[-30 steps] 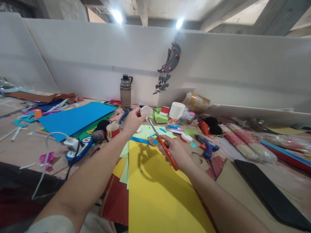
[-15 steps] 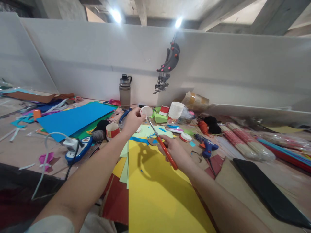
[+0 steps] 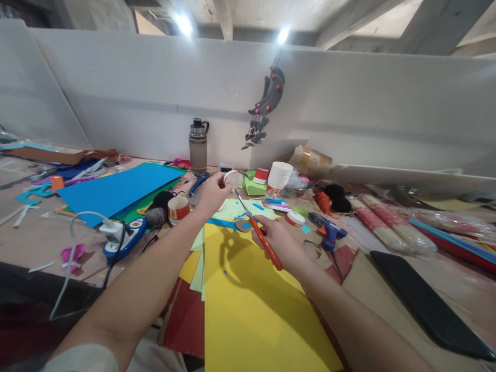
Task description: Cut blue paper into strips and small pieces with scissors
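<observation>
Yellow paper (image 3: 256, 320) lies before us on the table (image 3: 23, 243), and little has changed around it since half a second ago: only our view has swung slightly, so everything sits a touch further left. Our left hand (image 3: 214, 194) still pinches the white cup piece (image 3: 233, 179) between thumb and fingers, past the yellow paper's far end. Our right hand (image 3: 281, 240) keeps its grasp on the orange-handled scissors (image 3: 267, 246), over the yellow paper, with the blades pointing up to the cup piece's lower edge; whether they touch it we cannot tell.

Beyond the yellow paper we see pale green sheets (image 3: 234, 207) strewn with blue scraps (image 3: 258, 207), then a stack of white cups (image 3: 279, 175), and a water bottle (image 3: 198, 150) farther off to the left. Left of the yellow paper are a red-banded cup (image 3: 179, 209), a large blue sheet (image 3: 120, 188) and a power strip (image 3: 126, 240). Right of it lie a blue glue gun (image 3: 331, 234) and, nearer us, a black slab (image 3: 422, 299). Our left fingers hide part of the white cup piece, our right hand covers some of the scissors' handles, and our right forearm hides part of the yellow paper's right edge.
</observation>
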Available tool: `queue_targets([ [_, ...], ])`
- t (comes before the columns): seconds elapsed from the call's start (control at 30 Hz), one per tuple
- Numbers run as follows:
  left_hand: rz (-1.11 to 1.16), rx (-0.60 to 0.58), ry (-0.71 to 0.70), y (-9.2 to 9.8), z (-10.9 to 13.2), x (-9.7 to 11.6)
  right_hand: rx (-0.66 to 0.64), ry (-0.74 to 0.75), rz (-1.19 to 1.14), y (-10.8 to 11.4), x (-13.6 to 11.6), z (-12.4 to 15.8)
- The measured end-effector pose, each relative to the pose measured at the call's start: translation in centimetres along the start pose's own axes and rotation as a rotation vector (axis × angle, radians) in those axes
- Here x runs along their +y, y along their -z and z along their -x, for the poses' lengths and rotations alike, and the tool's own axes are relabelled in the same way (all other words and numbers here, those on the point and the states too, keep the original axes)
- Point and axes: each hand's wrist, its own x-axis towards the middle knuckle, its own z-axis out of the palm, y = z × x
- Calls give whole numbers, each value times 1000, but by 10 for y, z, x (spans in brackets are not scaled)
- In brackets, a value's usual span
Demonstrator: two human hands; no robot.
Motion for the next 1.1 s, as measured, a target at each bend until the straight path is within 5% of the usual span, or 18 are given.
queue_targets([
  [0.23,78,89,90,4,-1,4,-1,35,93,0,1,2],
  [0.37,308,114,264,4,-4,6,7,4,191,0,-3,6],
  [0.5,721,96,456,6,-6,9,126,1,302,1,-6,4],
  [0.63,854,60,582,7,-5,12,288,51,436,2,-2,1],
  [1.1,667,3,349,3,-1,15,354,81,651,0,-2,4],
])
